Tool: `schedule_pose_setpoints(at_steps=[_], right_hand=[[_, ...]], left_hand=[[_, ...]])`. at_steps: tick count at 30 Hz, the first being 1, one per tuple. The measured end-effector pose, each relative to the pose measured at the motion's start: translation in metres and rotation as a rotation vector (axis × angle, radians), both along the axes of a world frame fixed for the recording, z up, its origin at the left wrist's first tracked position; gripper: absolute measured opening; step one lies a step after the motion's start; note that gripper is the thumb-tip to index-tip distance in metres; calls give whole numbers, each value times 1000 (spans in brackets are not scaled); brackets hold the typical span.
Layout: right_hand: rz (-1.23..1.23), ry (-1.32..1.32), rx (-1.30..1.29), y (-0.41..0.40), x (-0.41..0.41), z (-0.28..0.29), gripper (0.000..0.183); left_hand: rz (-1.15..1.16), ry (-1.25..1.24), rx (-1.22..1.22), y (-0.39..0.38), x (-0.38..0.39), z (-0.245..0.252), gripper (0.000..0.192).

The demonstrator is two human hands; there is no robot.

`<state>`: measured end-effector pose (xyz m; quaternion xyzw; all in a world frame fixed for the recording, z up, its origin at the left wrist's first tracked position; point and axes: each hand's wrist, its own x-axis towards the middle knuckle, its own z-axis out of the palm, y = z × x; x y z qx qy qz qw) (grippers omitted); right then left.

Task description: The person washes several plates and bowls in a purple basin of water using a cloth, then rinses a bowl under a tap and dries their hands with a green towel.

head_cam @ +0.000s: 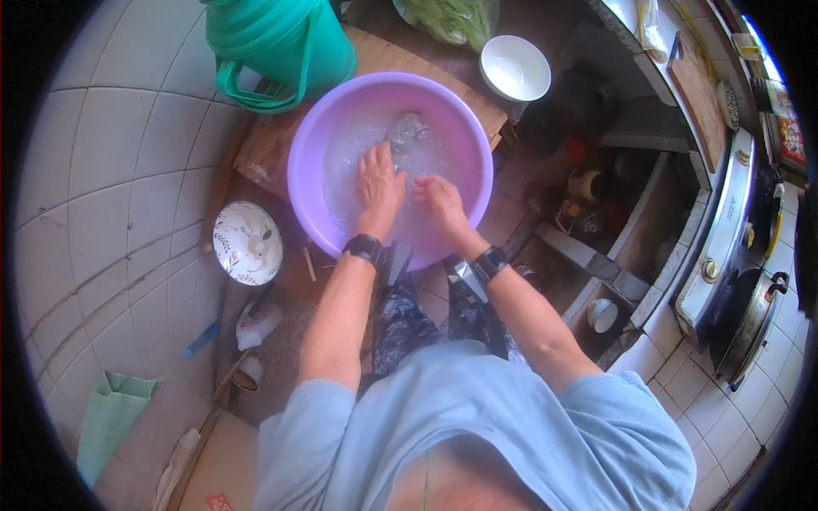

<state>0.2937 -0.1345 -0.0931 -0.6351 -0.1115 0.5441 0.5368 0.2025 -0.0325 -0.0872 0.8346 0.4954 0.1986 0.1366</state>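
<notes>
A purple plastic basin [296, 166] holds cloudy, rippling water [434, 153]. Over its middle is my left hand [381, 185], back upward, fingers stretched forward and thumb spread, with nothing seen in its grasp. To its right, my right hand [442, 199] hovers at or just above the water with curled fingers; whether anything is inside them is hidden. Just beyond my left fingertips, a glistening greyish patch [409, 131] breaks the surface. It could be a splash or something clear and wet; I cannot tell which. Both wrists carry dark bands.
The basin rests partly on a wooden board [377, 51], beside a green plastic watering can [281, 51]. A white bowl [515, 68] and bagged green vegetables [447, 19] lie beyond. Left is a patterned bowl [247, 243] near the tiled wall; right is a gas stove [716, 230].
</notes>
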Motion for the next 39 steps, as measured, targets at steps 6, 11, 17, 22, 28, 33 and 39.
schedule_pose_setpoints(at_steps=[6, 11, 17, 22, 28, 33, 39], right_hand=[[59, 84, 100, -7, 14, 17, 33], [59, 103, 108, -11, 16, 8, 39], [44, 104, 141, -12, 18, 25, 36], [-37, 83, 71, -7, 20, 48, 28], [-23, 37, 145, -13, 32, 58, 28], [-46, 49, 128, -21, 37, 58, 28], [-30, 22, 163, -33, 32, 64, 28]], left_hand=[[154, -232, -599, 16, -24, -13, 14], [6, -106, -282, 5, -25, 12, 12], [-284, 230, -87, 14, -52, -14, 11], [-380, 278, -241, -24, -53, -33, 8], [-311, 270, -352, -5, -47, 30, 8], [-249, 16, -354, 5, -50, 103, 11], [-101, -261, -552, 16, -64, 130, 11]])
